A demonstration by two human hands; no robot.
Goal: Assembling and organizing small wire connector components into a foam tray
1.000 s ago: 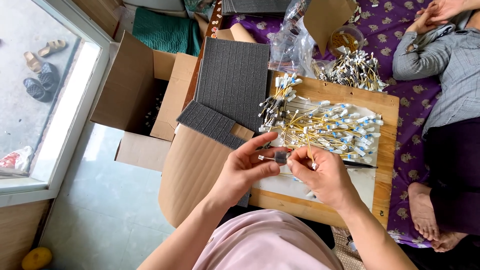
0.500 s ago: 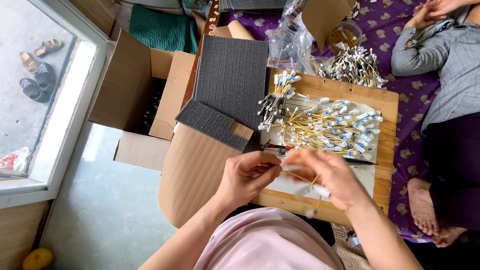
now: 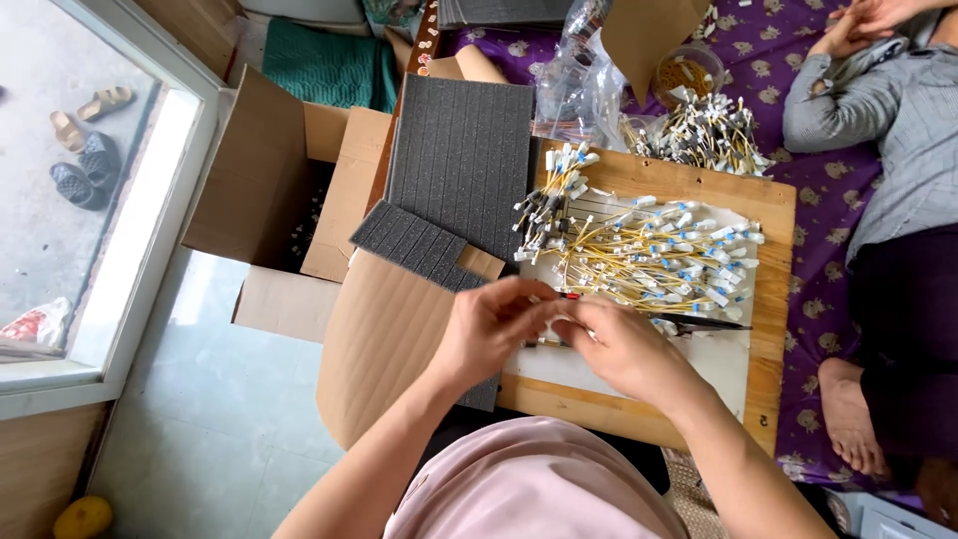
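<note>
Red-tipped and very small, the part [image 3: 569, 295] sits pinched between the fingertips of both hands, above the near left portion of the wooden board [image 3: 773, 299]; what kind of part it is cannot be told at this size; the left hand [image 3: 489, 329] curls around it from the left with thumb and forefinger closed on it; the right hand [image 3: 624, 349] meets it from the right, fingers bent and closed in on the same spot, though exactly which fingertips touch the part is hidden; just beyond the hands lies a spread heap of yellow cables with white and blue connectors [image 3: 649, 255], fanned across a white sheet [image 3: 718, 359] on the board; a second bundle of the same cables [image 3: 704, 130] rests past the far edge of the board beside a crumpled clear plastic bag [image 3: 579, 90] and a round clear tub [image 3: 689, 70]; to the left of the heap a large dark grey ribbed foam sheet [image 3: 459, 160] lies flat, with a smaller foam piece [image 3: 414, 245] overlapping its near corner; both rest on brown corrugated cardboard [image 3: 384, 339]; further left an open cardboard box [image 3: 269, 190] stands on the pale tiled floor [image 3: 220, 419]; at the right edge another person in a grey striped sleeve [image 3: 868, 100] sits on a purple patterned mat [image 3: 818, 200], one bare foot [image 3: 853, 409] near the board
</note>
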